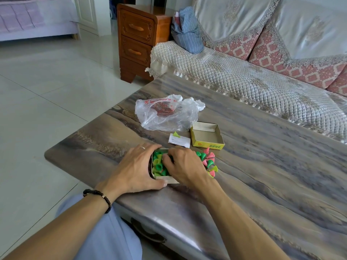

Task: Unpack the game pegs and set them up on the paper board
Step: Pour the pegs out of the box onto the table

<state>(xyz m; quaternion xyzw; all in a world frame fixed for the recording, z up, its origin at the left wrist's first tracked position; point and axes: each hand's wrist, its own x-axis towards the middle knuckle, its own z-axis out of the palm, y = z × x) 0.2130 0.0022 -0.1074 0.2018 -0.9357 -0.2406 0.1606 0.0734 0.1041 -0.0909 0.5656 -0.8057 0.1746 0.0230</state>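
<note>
A small cardboard box (165,178) full of green and yellow-green cone pegs (158,167) sits near the table's left corner. My left hand (137,167) grips the box's left side, thumb along its near edge. My right hand (185,165) reaches into the box, fingers curled among the pegs; whether it holds one is hidden. Loose pink and green pegs (209,160) lie on the table just right of that hand. A folded white paper (179,140) with one yellow-green peg (176,134) on it lies beyond the box.
The yellow box lid (207,136) lies open side up behind the pegs. A crumpled clear plastic bag (165,114) sits farther back. The marbled table (262,166) extends right; a quilted sofa (244,79) stands beyond it, and a wooden cabinet (137,40) stands at the back left.
</note>
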